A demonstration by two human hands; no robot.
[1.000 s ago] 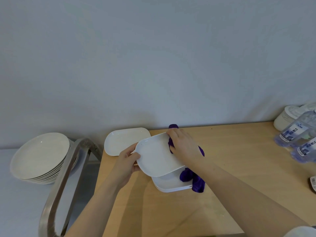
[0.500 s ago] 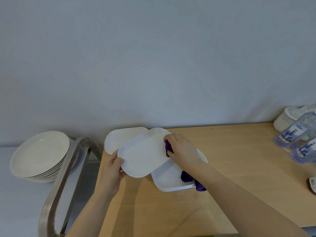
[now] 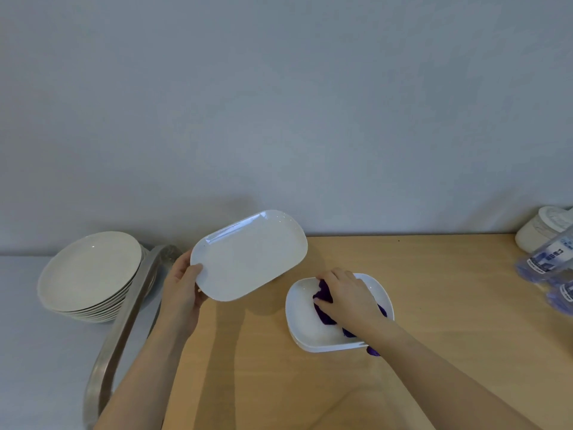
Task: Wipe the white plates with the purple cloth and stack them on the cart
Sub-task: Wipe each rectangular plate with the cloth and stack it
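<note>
My right hand [image 3: 345,301] lies nearest, fingers curled down over the purple cloth [image 3: 324,302], bunching it against the inside of the white plate on the table [image 3: 302,315]. That plate seems to sit on top of at least one more like it, since a second rim shows just beneath its near edge; a tail of the cloth hangs out over the rim by my wrist. The wooden table [image 3: 434,336] runs under both forearms.

To the left and a little farther off, my left hand [image 3: 183,287] grips the short end of an oblong white plate [image 3: 248,254], thumb on the upper face and fingers hidden beneath. This plate is lifted clear of the table and tilted, its far end raised toward the wall, well apart from the one under the cloth.

Beyond my left hand, the curved metal cart handle [image 3: 130,308] bends away, and just behind it stands a stack of round white plates [image 3: 90,271] on the cart. At the far right edge of the table are clear bottles with blue labels [image 3: 545,262] and a white lidded jar [image 3: 541,228] against the wall.
</note>
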